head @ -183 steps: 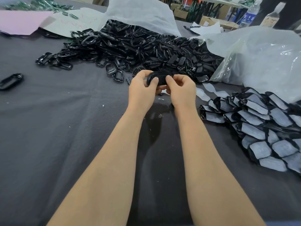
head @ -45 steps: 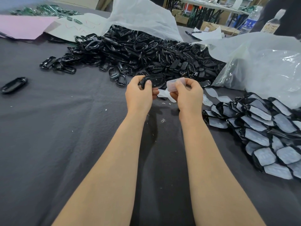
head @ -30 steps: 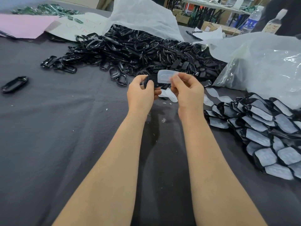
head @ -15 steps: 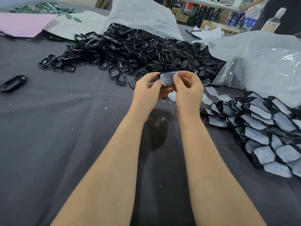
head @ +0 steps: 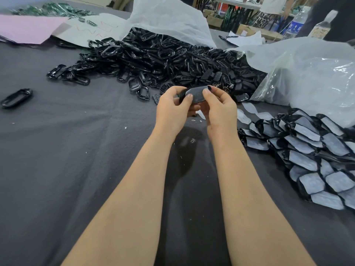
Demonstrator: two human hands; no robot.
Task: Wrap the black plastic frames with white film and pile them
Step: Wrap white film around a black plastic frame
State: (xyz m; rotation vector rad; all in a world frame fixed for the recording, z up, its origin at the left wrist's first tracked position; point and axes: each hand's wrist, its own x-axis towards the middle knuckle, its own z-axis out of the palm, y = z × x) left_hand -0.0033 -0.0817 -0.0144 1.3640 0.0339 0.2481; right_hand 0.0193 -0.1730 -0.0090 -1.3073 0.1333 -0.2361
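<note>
A black plastic frame [head: 196,95] with a piece of white film lying over its face is held above the table between both hands. My left hand [head: 173,110] grips its left end, thumb on top. My right hand [head: 221,110] grips its right end, thumb pressing on the film. Behind them lies a big heap of bare black frames [head: 165,60]. At the right sits the pile of film-covered frames [head: 307,150]. Loose white film pieces [head: 249,112] lie on the cloth between my right hand and that pile.
A dark grey cloth [head: 76,150] covers the table. White and clear plastic bags [head: 307,73] stand at the back right. Pink and white sheets [head: 28,27] lie at the back left. A single black frame [head: 16,97] lies alone at the far left.
The film piece, held up by my right hand a second ago, now lies flat on the frame. Both thumbs have closed in over it.
</note>
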